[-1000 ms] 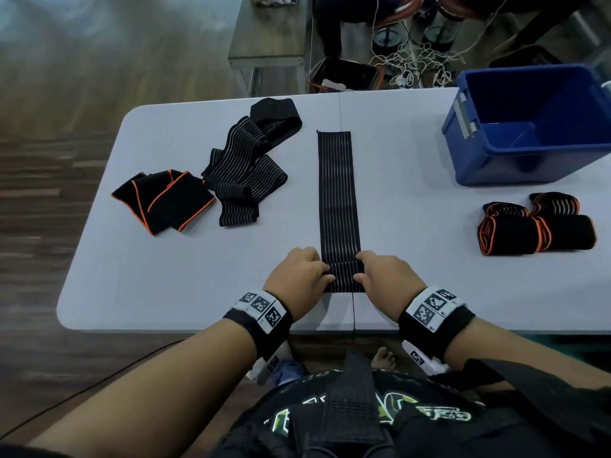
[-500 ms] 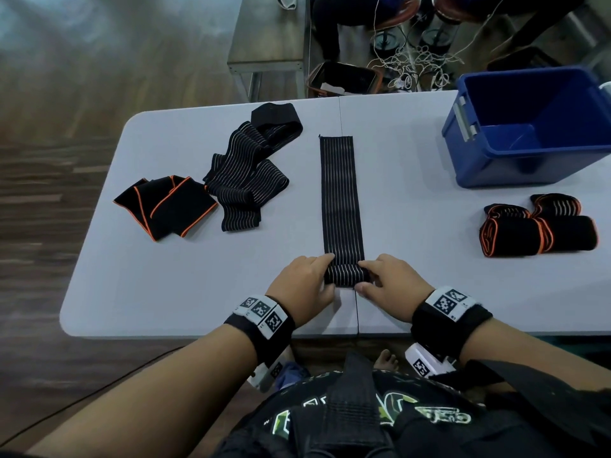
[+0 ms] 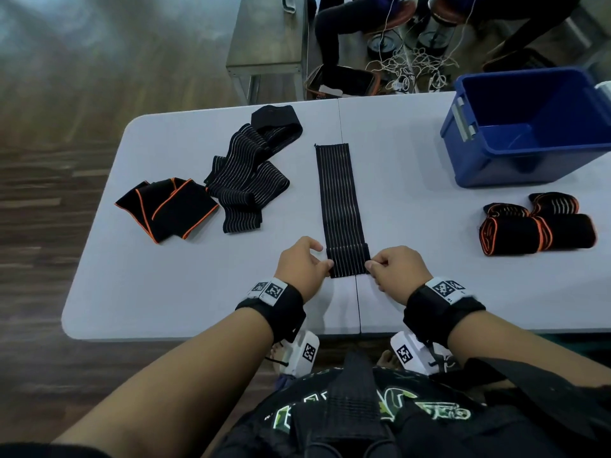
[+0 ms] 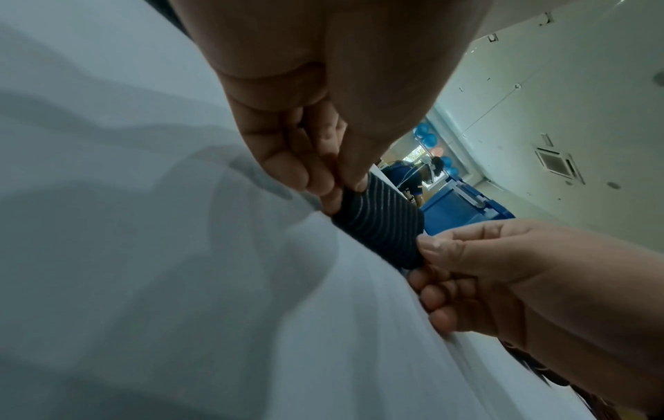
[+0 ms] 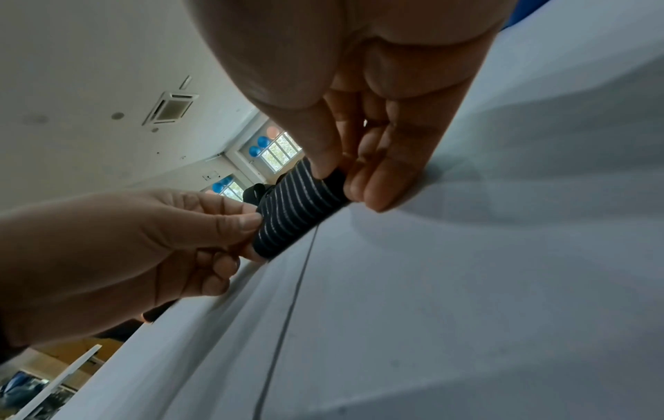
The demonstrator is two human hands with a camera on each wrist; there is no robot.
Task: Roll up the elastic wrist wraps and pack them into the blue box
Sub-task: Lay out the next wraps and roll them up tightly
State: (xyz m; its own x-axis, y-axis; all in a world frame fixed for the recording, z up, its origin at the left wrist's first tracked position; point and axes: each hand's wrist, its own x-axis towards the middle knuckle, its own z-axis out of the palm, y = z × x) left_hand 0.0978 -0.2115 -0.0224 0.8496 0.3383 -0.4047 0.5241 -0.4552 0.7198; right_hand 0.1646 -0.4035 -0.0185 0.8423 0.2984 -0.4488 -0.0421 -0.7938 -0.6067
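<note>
A black striped wrap (image 3: 337, 196) lies stretched out along the middle of the white table (image 3: 165, 292). Its near end is rolled into a short roll (image 3: 347, 261) (image 4: 377, 224) (image 5: 294, 210). My left hand (image 3: 305, 266) (image 4: 323, 170) pinches the roll's left end between thumb and fingers. My right hand (image 3: 393, 269) (image 5: 345, 170) pinches its right end the same way. The blue box (image 3: 535, 133) stands at the far right of the table, with nothing visible inside.
A loose pile of striped black wrap (image 3: 251, 173) and a folded black wrap with orange edges (image 3: 168, 208) lie on the left. Rolled orange-trimmed wraps (image 3: 535, 226) sit right, in front of the box. People, cables and a bench stand beyond the far edge.
The near end of the wrap has been rolled forward into a thicker roll. Both hands have shifted from lying on top of it to pinching its two ends.
</note>
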